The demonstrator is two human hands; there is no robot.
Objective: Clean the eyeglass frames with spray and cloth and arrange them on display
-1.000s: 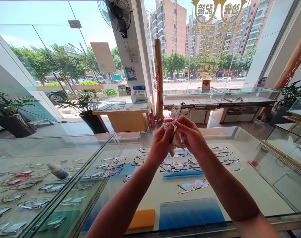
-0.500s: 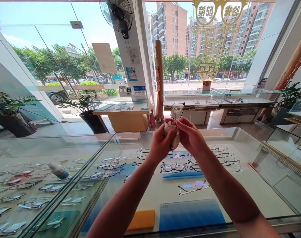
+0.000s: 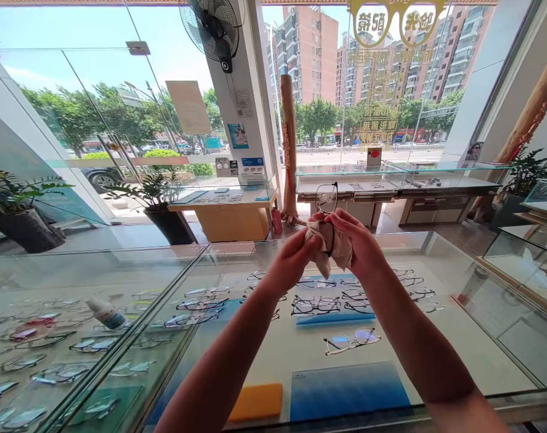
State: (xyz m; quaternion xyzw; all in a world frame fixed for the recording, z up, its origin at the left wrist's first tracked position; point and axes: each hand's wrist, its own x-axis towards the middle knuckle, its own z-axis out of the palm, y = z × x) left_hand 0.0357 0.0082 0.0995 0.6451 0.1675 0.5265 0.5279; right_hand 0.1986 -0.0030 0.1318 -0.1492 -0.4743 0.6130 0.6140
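Above the glass counter, my two hands meet around a pair of eyeglasses (image 3: 326, 198) with a thin dark frame. One clear lens stands up above the fingers; the other part of the frame shows as a dark curve against a pale beige cloth (image 3: 342, 248). My left hand (image 3: 294, 261) is closed on the cloth, thumb pressing it at the lower lens. With fingers pinched, my right hand (image 3: 361, 240) grips the frame near its middle, and the cloth hangs beside its palm. Fingers and cloth hide most of the lower lens.
Under the glass top (image 3: 454, 288) lie rows of spectacles and a blue panel (image 3: 345, 391). An orange case (image 3: 258, 402) is near the front edge. To the left, a white bottle (image 3: 106, 314) stands tilted among frames. Farther off are display counters (image 3: 345, 186) and potted plants.
The eyeglasses have turned more upright and face on. The cloth, bunched in my left hand before, now spreads out to the right, and the dark lower rim has come into view.
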